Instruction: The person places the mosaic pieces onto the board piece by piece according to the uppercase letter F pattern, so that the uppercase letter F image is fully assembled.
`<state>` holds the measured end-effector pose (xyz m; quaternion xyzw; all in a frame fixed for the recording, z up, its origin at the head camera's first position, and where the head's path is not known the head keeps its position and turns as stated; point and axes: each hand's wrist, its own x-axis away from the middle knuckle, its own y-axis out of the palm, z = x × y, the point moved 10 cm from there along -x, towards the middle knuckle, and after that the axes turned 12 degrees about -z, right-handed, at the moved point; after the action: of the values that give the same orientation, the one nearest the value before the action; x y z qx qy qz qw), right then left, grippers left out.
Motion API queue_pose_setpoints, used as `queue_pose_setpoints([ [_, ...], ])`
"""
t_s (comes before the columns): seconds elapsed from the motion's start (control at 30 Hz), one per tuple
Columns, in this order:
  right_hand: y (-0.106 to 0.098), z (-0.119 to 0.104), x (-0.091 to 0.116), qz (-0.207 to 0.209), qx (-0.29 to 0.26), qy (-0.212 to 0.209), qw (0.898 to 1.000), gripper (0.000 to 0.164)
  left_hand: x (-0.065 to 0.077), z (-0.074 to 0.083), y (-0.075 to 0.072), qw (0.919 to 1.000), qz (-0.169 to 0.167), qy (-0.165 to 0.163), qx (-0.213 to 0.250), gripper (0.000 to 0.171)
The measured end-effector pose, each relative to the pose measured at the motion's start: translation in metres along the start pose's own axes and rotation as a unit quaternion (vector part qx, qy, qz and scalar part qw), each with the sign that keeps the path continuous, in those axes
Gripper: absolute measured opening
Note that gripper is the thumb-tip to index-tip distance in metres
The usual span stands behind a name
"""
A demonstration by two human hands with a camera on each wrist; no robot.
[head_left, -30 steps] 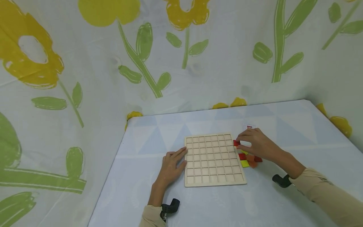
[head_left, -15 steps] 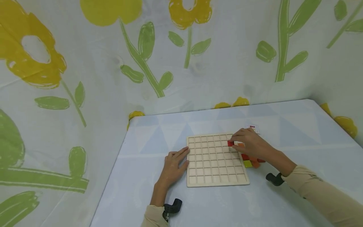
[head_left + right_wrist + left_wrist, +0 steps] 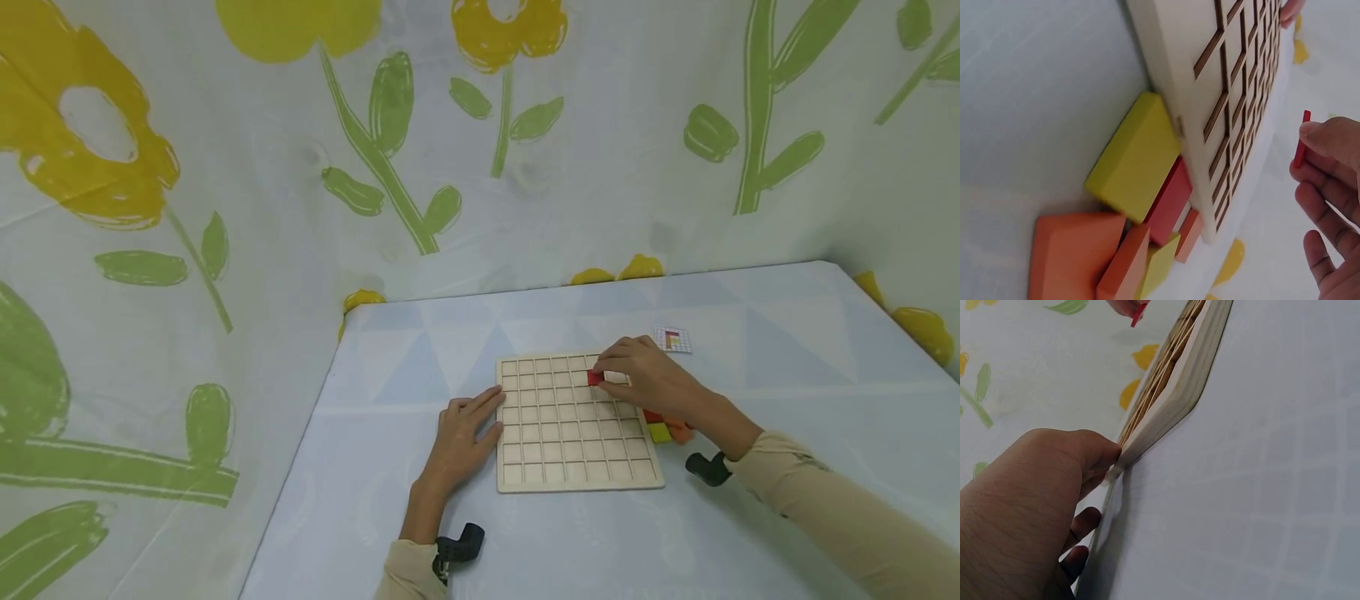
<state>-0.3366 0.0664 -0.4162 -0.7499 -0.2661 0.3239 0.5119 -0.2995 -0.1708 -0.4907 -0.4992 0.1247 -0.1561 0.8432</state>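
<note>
A pale wooden grid board [image 3: 555, 429] with square cells lies on the table. My right hand [image 3: 651, 375] pinches a thin red square tile [image 3: 595, 377] between thumb and fingertips, over the upper right part of the board. In the right wrist view the red tile [image 3: 1302, 139] is seen edge-on, raised above the grid. My left hand [image 3: 459, 437] rests against the board's left edge, fingertips on the rim. In the left wrist view its thumb touches the side of the board [image 3: 1175, 394], fingers loosely bent.
Beside the board's right edge lies a loose pile of tiles: yellow [image 3: 1138, 159], red [image 3: 1169, 200] and orange [image 3: 1075, 253]. A small card with a printed coloured grid pattern [image 3: 673, 339] lies beyond the right hand. A flower-printed curtain [image 3: 525, 208] hangs behind the table.
My right hand has carried the red tile leftward from beside the board's right edge to over its upper cells. The pattern card is more visible now. The left hand stays at the board's edge.
</note>
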Motion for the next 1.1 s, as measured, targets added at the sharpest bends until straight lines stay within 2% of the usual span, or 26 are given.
queue_pose_setpoints([
  [0.2,0.002,-0.012,-0.015,-0.004,0.013,-0.022,1.000,0.020,-0.001,-0.003,0.000,1.0000,-0.002,-0.003,-0.009,0.048],
  [0.37,0.003,-0.021,-0.026,0.003,0.016,-0.039,0.999,0.018,-0.002,-0.002,0.000,1.0000,0.000,0.008,-0.005,0.047],
  [0.67,0.021,-0.021,-0.041,-0.032,0.023,-0.020,0.999,0.014,-0.001,-0.001,0.002,0.9999,0.003,0.009,0.006,0.047],
  [1.1,0.034,-0.022,-0.060,-0.026,0.051,-0.014,0.998,0.013,0.000,0.000,0.000,1.0000,0.005,0.007,0.000,0.047],
])
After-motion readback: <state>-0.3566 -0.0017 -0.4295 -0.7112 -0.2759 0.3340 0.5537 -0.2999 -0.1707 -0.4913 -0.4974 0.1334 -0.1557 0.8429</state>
